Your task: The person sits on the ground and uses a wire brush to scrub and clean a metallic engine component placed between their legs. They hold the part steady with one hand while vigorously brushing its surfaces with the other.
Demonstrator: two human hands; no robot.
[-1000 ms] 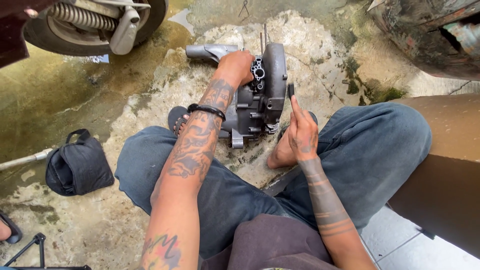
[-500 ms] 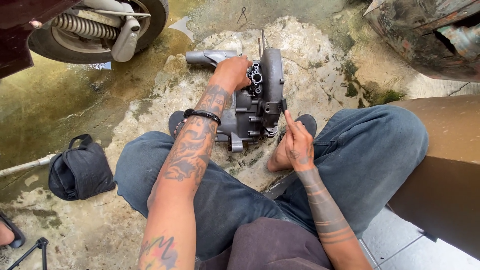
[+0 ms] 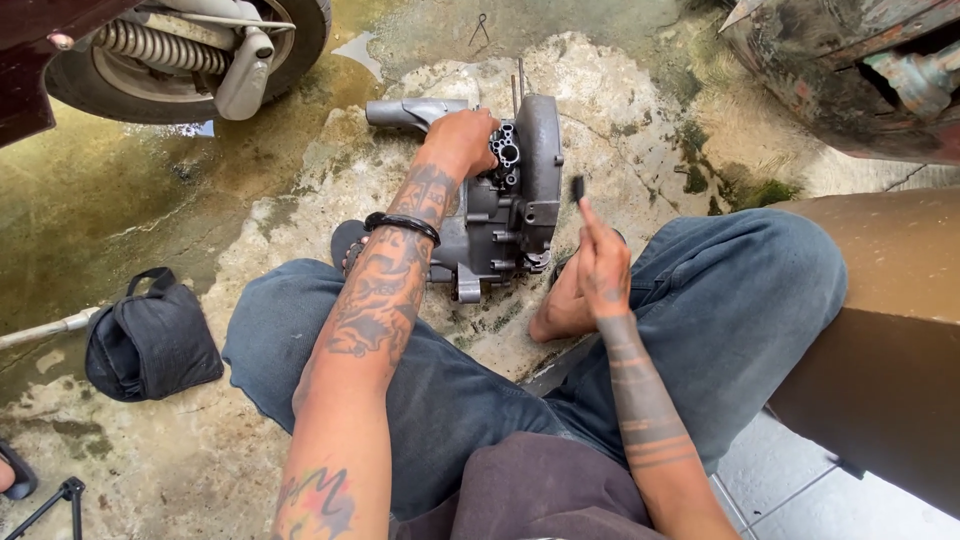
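No packages, labels, signs or screens in view. Closest thing to a package: a black soft pouch (image 3: 150, 340) with a strap loop, lying on the wet concrete at 9 o'clock; no label or print visible on it.

1. Premises: an informal, ground-level motorcycle repair spot, apparently outdoors or semi-open.
2. Floor: rough, cracked concrete floor (image 3: 300, 180), stained and wet, with green growth near the far edge.
3. Vehicle evidence: a scooter rear wheel (image 3: 190, 60) with a coil shock absorber (image 3: 160, 45) stands close by.
4. Work evidence: a grey engine casing (image 3: 510, 200) sits directly on the ground.
5. Further items: a black bag (image 3: 150, 340); a rusted metal body (image 3: 860, 70).
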